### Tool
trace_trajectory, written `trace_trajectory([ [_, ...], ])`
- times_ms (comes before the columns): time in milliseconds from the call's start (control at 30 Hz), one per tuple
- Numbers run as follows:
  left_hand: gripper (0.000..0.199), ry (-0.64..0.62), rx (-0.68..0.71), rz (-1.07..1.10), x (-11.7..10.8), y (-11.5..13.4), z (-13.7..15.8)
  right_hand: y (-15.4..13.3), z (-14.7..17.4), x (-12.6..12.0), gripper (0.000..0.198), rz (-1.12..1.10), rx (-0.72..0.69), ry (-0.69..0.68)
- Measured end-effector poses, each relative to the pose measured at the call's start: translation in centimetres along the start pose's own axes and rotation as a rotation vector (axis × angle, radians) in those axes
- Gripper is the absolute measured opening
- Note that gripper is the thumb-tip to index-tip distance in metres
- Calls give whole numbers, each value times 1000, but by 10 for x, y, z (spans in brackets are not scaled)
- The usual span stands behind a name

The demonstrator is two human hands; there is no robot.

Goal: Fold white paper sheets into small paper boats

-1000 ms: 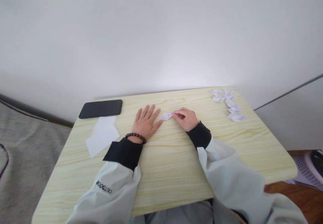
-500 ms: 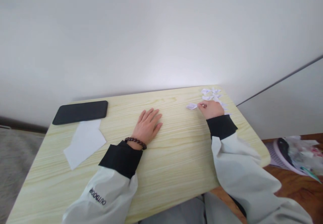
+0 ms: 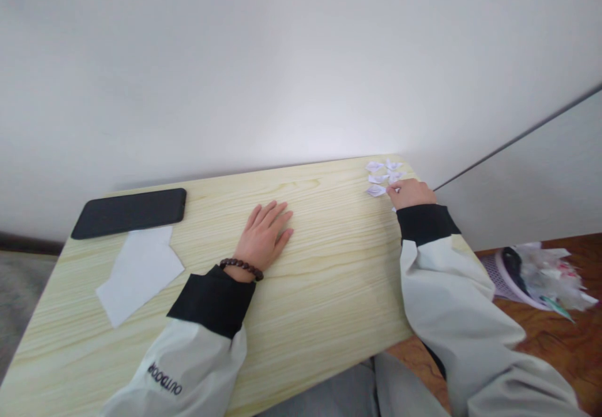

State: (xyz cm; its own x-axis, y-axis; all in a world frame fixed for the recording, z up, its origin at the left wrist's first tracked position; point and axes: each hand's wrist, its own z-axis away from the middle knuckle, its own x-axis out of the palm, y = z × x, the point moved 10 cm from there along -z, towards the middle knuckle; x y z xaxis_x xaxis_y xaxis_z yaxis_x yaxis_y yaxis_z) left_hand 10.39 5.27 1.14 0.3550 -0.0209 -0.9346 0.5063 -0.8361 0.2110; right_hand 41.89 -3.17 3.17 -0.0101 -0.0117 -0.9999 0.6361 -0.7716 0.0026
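Note:
My left hand lies flat on the wooden table, fingers spread and holding nothing. At the table's far right corner, my right hand pinches the right end of a small folded white paper piece, pointed at its ends. Just behind that piece are several similar folded papers, set close together in rows. My right hand and cuff hide part of this group.
A black phone lies at the back left of the table, with white paper sheets in front of it. A white wall rises behind. On the floor at right stands a lilac waste basket filled with rubbish.
My right hand has carried the folded paper piece right and a little back, up to the other folded papers. My left hand stays flat on the table. The view has shifted slightly.

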Motion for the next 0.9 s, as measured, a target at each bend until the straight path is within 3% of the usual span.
trace_trajectory([
  [200, 38, 15, 9, 3, -1, -1, -1, 1, 6, -10, 27, -41, -10, 95],
  [567, 39, 7, 14, 19, 0, -1, -1, 8, 4, -8, 26, -54, 4, 65],
  [900, 39, 13, 76, 6, 6, 18, -7, 16, 1, -9, 27, -63, 22, 60],
])
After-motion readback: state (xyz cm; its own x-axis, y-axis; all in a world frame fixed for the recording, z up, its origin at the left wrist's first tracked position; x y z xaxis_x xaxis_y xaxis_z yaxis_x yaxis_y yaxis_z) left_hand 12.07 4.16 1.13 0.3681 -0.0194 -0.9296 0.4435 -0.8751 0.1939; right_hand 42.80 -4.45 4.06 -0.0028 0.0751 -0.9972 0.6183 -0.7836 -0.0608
